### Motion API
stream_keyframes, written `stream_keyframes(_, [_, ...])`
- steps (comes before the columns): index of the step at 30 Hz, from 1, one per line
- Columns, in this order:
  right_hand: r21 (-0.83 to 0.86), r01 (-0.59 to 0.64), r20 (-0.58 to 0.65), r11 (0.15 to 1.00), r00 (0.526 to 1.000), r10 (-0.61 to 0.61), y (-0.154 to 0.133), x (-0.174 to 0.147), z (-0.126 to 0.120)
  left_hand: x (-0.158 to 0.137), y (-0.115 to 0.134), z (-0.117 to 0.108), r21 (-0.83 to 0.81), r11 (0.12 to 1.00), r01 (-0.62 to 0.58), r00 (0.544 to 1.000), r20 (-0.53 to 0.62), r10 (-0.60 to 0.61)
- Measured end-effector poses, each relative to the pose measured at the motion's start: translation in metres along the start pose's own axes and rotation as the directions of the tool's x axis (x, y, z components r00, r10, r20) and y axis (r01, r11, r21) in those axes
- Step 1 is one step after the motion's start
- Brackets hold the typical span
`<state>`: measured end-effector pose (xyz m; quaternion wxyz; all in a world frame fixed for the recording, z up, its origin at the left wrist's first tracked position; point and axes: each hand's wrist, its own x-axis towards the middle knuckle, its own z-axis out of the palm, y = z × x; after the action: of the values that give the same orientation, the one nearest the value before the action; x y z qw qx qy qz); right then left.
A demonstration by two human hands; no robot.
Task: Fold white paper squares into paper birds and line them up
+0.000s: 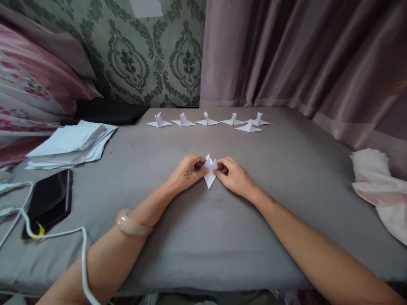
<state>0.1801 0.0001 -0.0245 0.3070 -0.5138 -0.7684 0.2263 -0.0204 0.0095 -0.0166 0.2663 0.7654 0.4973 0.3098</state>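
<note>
A small piece of folded white paper (209, 173) is between my hands at the middle of the grey table, one point toward me and notched tips at its far end. My left hand (190, 170) pinches its left edge between thumb and fingers. From the other side, my right hand (233, 174) grips the right edge with thumb and curled fingers. Along the back of the table stand several finished-looking folded paper figures (206, 120) with flat pointed wings and raised middles; one figure (249, 126) sits slightly nearer than the others.
At the left lies a stack of white paper sheets (71, 144), in front of a black folded cloth (110, 111). A dark phone (47, 202) and a white cable (83, 254) are nearer, the cable crossing by my left forearm. Pale crumpled fabric (380, 182) rests at the right edge.
</note>
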Motion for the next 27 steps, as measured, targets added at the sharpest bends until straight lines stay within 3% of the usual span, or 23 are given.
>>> stream_keyframes(6, [0.018, 0.011, -0.004, 1.0, 1.0, -0.011, 0.001, 0.0, 0.001, 0.004, -0.002, 0.003, -0.046, 0.999, -0.011, 1.0, -0.008, 0.011])
stream_keyframes(15, [0.051, 0.006, -0.006, 0.999, 1.0, -0.005, -0.001, 0.002, 0.001, 0.01, 0.002, 0.006, -0.313, 0.949, 0.03, 0.995, 0.102, 0.002])
stream_keyframes(21, [0.081, 0.018, 0.009, 0.997, 1.0, -0.019, 0.0, 0.0, 0.0, 0.007, 0.007, 0.004, -0.324, 0.945, 0.038, 0.993, 0.119, 0.0])
stream_keyframes(27, [0.068, -0.018, 0.0, 0.998, 1.0, 0.018, -0.001, 0.002, 0.001, 0.01, 0.001, 0.01, -0.21, 0.977, -0.02, 1.0, 0.0, 0.021])
